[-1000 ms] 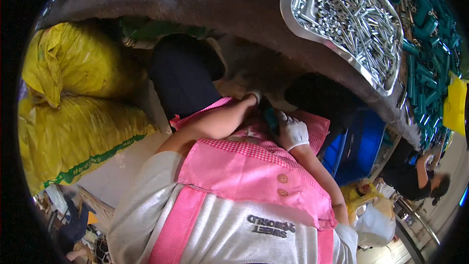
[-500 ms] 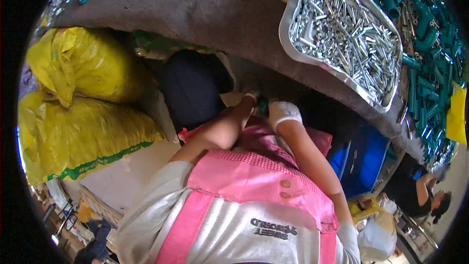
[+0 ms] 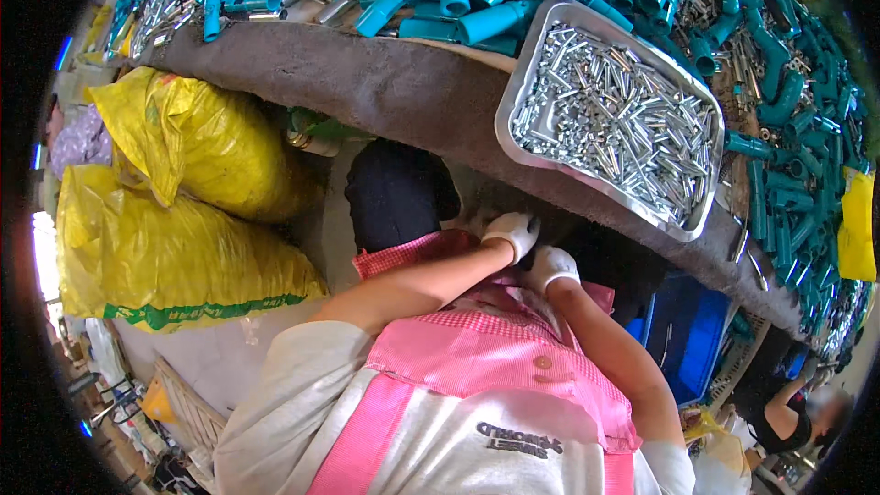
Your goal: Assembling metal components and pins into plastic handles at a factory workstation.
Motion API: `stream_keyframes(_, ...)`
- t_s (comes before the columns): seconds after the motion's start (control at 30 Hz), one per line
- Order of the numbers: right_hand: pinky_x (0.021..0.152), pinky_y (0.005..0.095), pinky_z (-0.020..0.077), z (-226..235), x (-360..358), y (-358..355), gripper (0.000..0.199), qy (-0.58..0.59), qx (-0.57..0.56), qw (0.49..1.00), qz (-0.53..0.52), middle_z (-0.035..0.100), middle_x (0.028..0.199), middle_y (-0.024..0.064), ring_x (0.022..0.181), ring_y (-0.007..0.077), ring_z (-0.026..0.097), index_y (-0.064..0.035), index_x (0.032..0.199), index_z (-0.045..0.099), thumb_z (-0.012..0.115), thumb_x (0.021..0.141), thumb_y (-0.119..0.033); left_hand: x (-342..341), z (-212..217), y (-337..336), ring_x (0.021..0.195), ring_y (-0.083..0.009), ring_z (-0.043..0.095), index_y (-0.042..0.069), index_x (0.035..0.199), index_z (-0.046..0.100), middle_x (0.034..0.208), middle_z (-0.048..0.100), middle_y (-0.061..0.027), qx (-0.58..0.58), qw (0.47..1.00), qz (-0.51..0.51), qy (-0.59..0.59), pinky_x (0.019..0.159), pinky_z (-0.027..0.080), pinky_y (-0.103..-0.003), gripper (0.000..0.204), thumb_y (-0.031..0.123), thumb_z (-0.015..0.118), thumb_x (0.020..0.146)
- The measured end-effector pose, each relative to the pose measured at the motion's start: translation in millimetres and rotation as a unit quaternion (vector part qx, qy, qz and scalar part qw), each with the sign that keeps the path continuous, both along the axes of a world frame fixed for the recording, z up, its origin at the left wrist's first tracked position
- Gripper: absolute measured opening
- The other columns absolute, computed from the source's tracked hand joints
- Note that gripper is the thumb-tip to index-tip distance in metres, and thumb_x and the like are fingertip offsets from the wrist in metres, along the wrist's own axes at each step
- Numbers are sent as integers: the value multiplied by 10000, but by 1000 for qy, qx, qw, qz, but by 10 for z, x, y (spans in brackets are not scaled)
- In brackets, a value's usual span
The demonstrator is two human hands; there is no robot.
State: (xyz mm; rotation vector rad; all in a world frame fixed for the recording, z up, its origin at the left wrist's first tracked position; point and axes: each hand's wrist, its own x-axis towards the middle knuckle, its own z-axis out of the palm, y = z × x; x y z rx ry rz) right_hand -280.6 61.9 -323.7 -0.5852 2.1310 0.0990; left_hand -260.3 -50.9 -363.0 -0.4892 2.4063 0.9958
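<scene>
My left hand (image 3: 514, 235), in a white glove, is over my lap below the bench edge, its fingers curled in. Close beside it on the right is my right hand (image 3: 554, 267), also gloved and curled. Whatever the two hands hold is hidden in the dark gap between them. Under my forearms lies a pink checked apron (image 3: 495, 367). Above and to the right of the hands, a metal tray (image 3: 507, 124) of small silver pins and short fittings rests on the bench's brown padded edge (image 3: 367, 82).
Teal tubular parts (image 3: 500, 23) and loose silver pieces are heaped along the bench. Two full yellow sacks (image 3: 183, 247) stand at the left. A blue bin (image 3: 692, 330) sits below the bench at the right. Another person (image 3: 784, 412) works at the far right.
My left hand has moved right and shows more fully; the right hand is slightly lower. The teal bit seen between them earlier no longer shows. The view has shifted, revealing more of the bench.
</scene>
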Motion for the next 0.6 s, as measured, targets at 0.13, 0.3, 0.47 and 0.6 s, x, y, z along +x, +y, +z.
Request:
stream_keyframes(0.13, 781, 414, 508, -585, 177, 75, 291, 49, -48, 996, -55, 648, 947, 208, 892, 341, 636, -46, 855, 701, 591, 719, -278, 68, -414, 77, 912, -362, 610, 90, 981, 648, 998, 632, -184, -42, 999, 34, -4, 783, 476, -471, 389, 368, 390, 895)
stream_keyframes(0.3, 768, 415, 511, 7, -71, -47, 283, -13, -81, 997, 4, 649, 917, 220, 872, 357, 637, -35, 851, 698, 607, 714, -266, 43, -147, -94, 849, -381, 617, 69, 931, 661, 929, 638, -198, -79, 997, 3, 15, 739, 486, -464, 448, 429, 399, 880)
stream_keyframes(0.47, 720, 428, 519, -644, 103, 78, 234, 34, -99, 993, -48, 655, 878, 213, 831, 351, 647, -59, 811, 708, 572, 741, -237, 77, -572, 47, 933, -393, 587, 36, 923, 662, 989, 614, -238, -82, 996, -4, 22, 809, 465, -480, 433, 412, 457, 859)
stream_keyframes(0.6, 734, 432, 513, 68, 41, -31, 254, 0, -123, 992, 12, 656, 880, 199, 823, 357, 641, -71, 890, 697, 597, 728, -239, 287, -553, -251, 985, -354, 594, 79, 1011, 645, 1042, 620, -207, -93, 981, -92, 146, 873, 450, -440, 416, 357, 349, 923)
